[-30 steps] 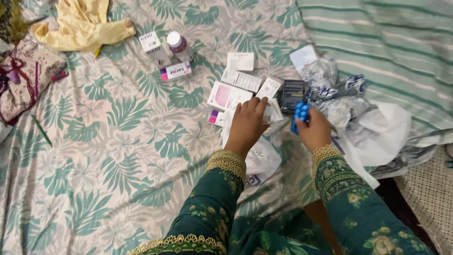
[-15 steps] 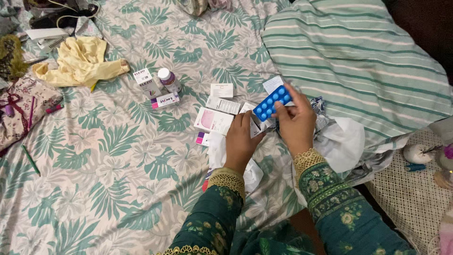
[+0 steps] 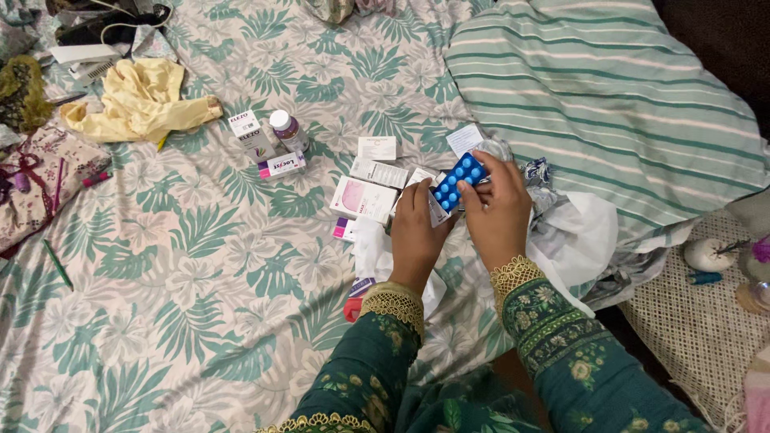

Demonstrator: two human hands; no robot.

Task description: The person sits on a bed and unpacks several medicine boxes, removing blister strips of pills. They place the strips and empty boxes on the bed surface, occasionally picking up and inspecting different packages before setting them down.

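Both hands are raised over the bed sheet (image 3: pixel 200 265), holding a blue blister pack (image 3: pixel 458 181) between them. The right hand (image 3: pixel 499 210) has its fingers (image 3: pixel 491 171) closed on the pack's upper end, thumb against the near face. The left hand (image 3: pixel 417 227) grips the lower end, fingers curled together around it. Just left of the left fingers lie a pink-and-white box (image 3: pixel 363 200) and small white boxes (image 3: pixel 378 171). Farther left of them stand a small bottle (image 3: pixel 286 129) and a yellow cloth (image 3: pixel 140 100). Right of the right fingers lies a white plastic bag (image 3: pixel 579 232), beyond it a striped pillow (image 3: pixel 609 88).
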